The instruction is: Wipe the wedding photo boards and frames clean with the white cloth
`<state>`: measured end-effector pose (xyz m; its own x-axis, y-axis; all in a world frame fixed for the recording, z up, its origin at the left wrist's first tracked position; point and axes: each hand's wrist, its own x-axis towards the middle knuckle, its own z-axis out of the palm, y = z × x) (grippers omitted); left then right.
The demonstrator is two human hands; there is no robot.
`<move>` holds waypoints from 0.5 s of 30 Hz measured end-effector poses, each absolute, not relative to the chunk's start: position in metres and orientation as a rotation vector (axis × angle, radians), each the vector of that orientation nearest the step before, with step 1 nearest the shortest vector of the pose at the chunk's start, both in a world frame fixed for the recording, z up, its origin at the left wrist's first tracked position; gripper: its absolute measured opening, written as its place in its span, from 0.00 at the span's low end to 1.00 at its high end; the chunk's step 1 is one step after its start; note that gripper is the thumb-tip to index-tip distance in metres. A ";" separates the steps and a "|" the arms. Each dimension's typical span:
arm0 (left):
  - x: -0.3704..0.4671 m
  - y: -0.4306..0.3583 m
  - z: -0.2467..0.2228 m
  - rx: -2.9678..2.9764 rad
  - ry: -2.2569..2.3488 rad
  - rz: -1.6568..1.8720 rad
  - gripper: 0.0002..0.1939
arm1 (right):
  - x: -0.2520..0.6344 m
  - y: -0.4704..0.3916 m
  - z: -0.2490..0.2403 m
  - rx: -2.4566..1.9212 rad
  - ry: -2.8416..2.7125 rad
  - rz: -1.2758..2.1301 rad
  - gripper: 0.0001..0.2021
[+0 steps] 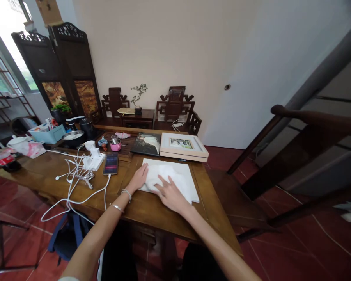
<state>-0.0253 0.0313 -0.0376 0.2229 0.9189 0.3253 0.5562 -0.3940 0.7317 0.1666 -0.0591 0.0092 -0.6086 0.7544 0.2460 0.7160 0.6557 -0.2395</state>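
A white rectangular board (pixel 186 171) lies flat on the wooden table, with a crumpled soft white cloth or sheet (pixel 163 171) spread over much of it. My left hand (pixel 139 177) rests at the left edge of the board beside the cloth, its fingers laid flat. On top of the cloth is my right hand (pixel 171 194), palm down with the fingers spread apart. Neither hand is wrapped round anything. What lies beneath the right palm is hidden.
Behind the board are a dark picture panel (pixel 146 143) and a framed picture (pixel 181 143). To the left, a phone (pixel 110 164), a white power strip (pixel 93 160) and tangled cables lie near a pink cup (pixel 115 145). A wooden chair (pixel 280 168) stands at the right.
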 end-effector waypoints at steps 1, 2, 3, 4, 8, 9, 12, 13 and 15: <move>-0.025 0.031 -0.038 2.062 1.354 1.020 0.25 | 0.178 -0.056 0.008 -1.197 -2.518 0.190 0.18; -0.024 0.031 -0.038 2.086 1.348 1.007 0.24 | 0.189 -0.052 0.006 -1.240 -2.480 0.209 0.19; -0.024 0.031 -0.039 2.110 1.338 0.997 0.22 | 0.200 -0.048 0.003 -1.299 -2.434 0.217 0.19; -0.024 0.031 -0.039 2.133 1.324 0.992 0.21 | 0.211 -0.045 0.001 -1.367 -2.386 0.209 0.19; -0.026 0.035 -0.042 2.192 1.287 0.999 0.20 | 0.238 -0.036 -0.002 -1.596 -2.277 0.143 0.20; -0.026 0.036 -0.043 2.202 1.282 0.999 0.20 | 0.239 -0.033 0.001 -1.626 -2.272 0.146 0.20; -0.027 0.036 -0.044 2.224 1.282 0.992 0.20 | 0.221 -0.016 0.014 -1.648 -2.289 0.178 0.21; -0.027 0.036 -0.043 2.225 1.285 0.989 0.20 | 0.209 -0.008 0.019 -1.636 -2.306 0.184 0.21; -0.026 0.033 -0.039 2.222 1.287 0.990 0.20 | 0.181 0.010 0.026 -1.601 -2.353 0.193 0.21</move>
<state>-0.0261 0.0332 -0.0393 0.3298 0.8634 0.3818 0.5900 -0.5042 0.6306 0.1811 0.0098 0.0257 -0.3413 0.9261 0.1607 0.8876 0.3738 -0.2692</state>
